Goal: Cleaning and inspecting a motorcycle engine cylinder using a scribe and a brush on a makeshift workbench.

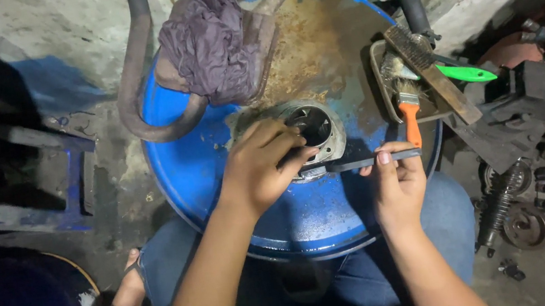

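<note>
Seen from the head camera, the left hand (262, 168) lies curled over the near side of a round metal part (314, 131), its fingers bent and closed down on the blade end of a long flat metal file (362, 162), pressing it against the part's rim. The right hand (396, 183) is closed on the other end of the file, thumb on top and fingers wrapped beneath, so the tool runs level between the two hands. The round part, a grey casting with a dark hollow centre, sits on the top of a blue drum (206, 174), near the middle of its rusty, stained lid, just beyond the left hand's knuckles, which hide its near edge. Behind it, a crumpled purple rag (208, 40) lies draped over a brown piece at the far side of the drum, with a curved dark hose (135, 86) looping around the left rim. To the right, touching the drum's edge, a shallow metal tray (382, 86) holds a paintbrush with an orange handle (410, 113), a brush with a green handle (462, 73) and a wire brush (430, 66) laid slantwise across them. The orange handle points down toward the right hand's fingertips. Further right, on the floor, lie dark machine parts (525, 206), well apart from the hands.
</note>
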